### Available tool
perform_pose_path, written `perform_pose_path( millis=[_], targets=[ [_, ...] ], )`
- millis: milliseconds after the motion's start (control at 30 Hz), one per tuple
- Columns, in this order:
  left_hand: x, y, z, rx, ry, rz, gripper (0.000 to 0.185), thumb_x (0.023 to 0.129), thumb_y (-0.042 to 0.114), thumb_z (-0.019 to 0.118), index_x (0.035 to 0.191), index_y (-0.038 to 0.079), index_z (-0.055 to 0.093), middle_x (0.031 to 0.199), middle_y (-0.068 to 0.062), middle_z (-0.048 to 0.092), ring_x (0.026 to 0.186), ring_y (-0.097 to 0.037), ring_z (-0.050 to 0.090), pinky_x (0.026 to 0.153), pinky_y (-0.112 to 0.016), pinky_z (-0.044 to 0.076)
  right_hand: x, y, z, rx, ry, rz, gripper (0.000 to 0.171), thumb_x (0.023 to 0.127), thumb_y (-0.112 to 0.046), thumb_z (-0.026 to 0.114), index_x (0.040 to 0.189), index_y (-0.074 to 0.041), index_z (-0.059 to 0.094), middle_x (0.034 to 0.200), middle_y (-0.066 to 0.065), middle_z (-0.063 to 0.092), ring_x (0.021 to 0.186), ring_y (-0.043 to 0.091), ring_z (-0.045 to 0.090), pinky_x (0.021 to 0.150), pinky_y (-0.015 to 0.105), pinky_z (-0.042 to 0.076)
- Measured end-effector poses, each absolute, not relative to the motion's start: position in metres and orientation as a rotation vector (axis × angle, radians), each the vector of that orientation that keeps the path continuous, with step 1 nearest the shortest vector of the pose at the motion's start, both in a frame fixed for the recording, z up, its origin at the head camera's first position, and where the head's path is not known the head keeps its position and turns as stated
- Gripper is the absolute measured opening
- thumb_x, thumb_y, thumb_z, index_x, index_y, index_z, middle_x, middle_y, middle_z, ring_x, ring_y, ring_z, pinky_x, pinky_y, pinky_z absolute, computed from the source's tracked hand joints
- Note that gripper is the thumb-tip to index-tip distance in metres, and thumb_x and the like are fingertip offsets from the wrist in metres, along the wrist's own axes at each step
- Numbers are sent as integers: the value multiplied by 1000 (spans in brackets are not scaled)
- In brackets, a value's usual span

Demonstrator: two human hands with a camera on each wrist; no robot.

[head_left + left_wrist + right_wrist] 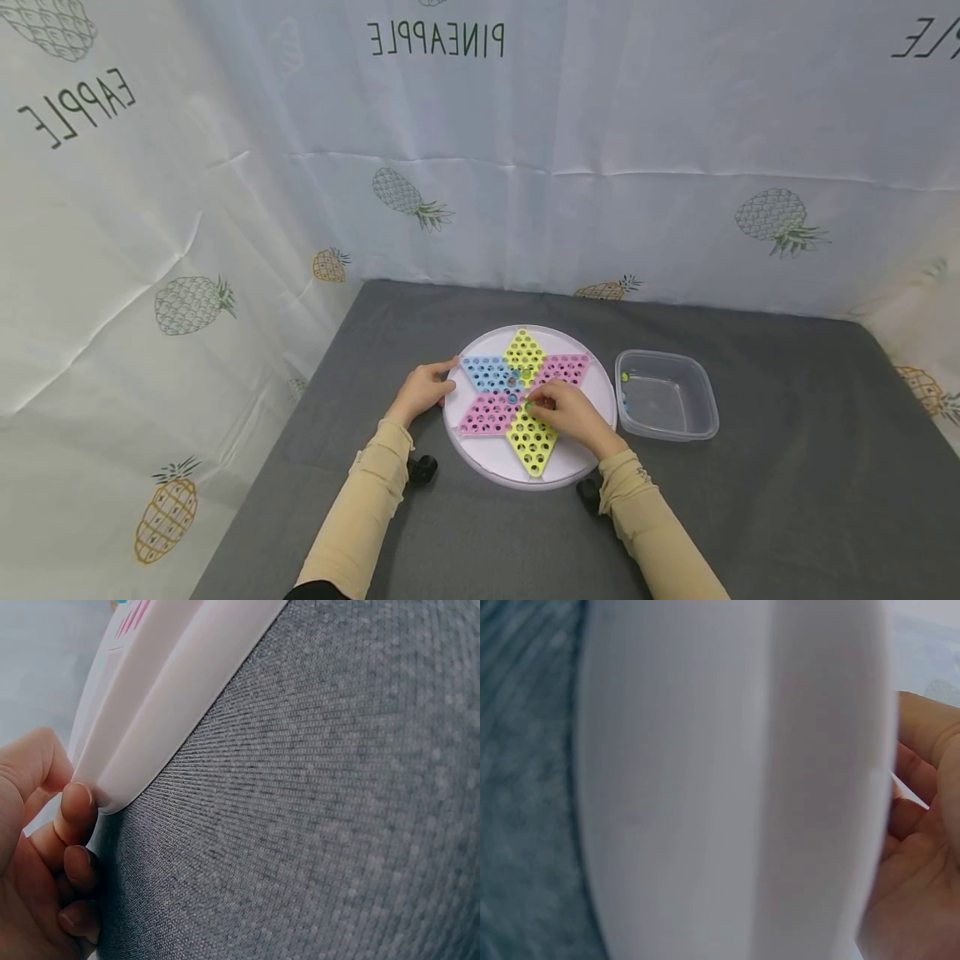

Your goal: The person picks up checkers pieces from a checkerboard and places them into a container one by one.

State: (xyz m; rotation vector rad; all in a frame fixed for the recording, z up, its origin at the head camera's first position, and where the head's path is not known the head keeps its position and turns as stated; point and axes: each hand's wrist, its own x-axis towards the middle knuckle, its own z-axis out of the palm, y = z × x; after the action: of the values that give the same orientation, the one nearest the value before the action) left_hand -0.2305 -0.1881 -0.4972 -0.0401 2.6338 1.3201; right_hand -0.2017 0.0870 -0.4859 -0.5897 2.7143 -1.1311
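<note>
A round white Chinese checkers board (pixel 480 458) with a blue, pink and yellow star lies on the table. My left hand (pixel 423 388) grips its left rim, thumb over the edge and fingertips against the side, as the left wrist view shows up close. Over the star's centre, my right hand (pixel 567 409) pinches a green marble (pixel 530 406) above the near yellow point. Several marbles sit near the middle, among them a blue marble (pixel 512 399). In the right wrist view the board's side wall (pixel 705 780) hides the right fingertips.
To the board's right stands a clear plastic container (pixel 667 400) with a few small marbles by its left wall. A grey cloth (pixel 795 467) covers the table. Behind and at the left hangs a pineapple-print curtain (pixel 480 117).
</note>
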Motion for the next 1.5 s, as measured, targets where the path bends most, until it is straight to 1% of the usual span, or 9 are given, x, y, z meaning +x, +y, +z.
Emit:
perform_pose_path(
  millis=[300, 500, 867, 1200, 1500],
  targets=[
    [-230, -190, -498, -45, 2623, 1328, 53, 82, 16, 59, 134, 22, 52, 49, 1, 45, 45, -12, 41, 49, -24, 34, -202, 88, -488, -577, 2684, -1174, 15, 84, -18, 67, 95, -8, 69, 82, 0, 60, 74, 9, 51, 67, 22, 44],
    [-230, -190, -499, -51, 2629, 1319, 53, 82, 17, 60, 134, 22, 52, 50, 1, 45, 46, -11, 41, 49, -24, 34, -202, 90, -487, -539, 2661, -1194, 17, 84, -20, 67, 98, -10, 68, 85, 0, 62, 76, 9, 53, 69, 23, 45],
    [-230, -189, -498, -52, 2626, 1323, 52, 83, 16, 60, 134, 22, 52, 50, 1, 46, 46, -11, 41, 49, -24, 34, -198, 96, -479, -501, 2670, -1267, 22, 83, -23, 69, 102, -13, 69, 85, -1, 63, 76, 9, 54, 69, 22, 45],
    [-230, -188, -499, -60, 2618, 1328, 52, 83, 17, 60, 134, 23, 52, 51, 1, 46, 46, -12, 40, 49, -24, 33, -195, 103, -471, -498, 2729, -1342, 19, 84, -22, 68, 101, -15, 70, 89, 0, 64, 77, 12, 54, 70, 24, 45],
    [-229, -187, -499, -67, 2631, 1319, 53, 82, 17, 60, 134, 23, 52, 51, 1, 46, 46, -12, 40, 49, -24, 33, -192, 109, -467, -487, 2730, -1396, 23, 84, -28, 68, 103, -16, 70, 92, 0, 66, 81, 11, 57, 73, 25, 48]
  ],
)
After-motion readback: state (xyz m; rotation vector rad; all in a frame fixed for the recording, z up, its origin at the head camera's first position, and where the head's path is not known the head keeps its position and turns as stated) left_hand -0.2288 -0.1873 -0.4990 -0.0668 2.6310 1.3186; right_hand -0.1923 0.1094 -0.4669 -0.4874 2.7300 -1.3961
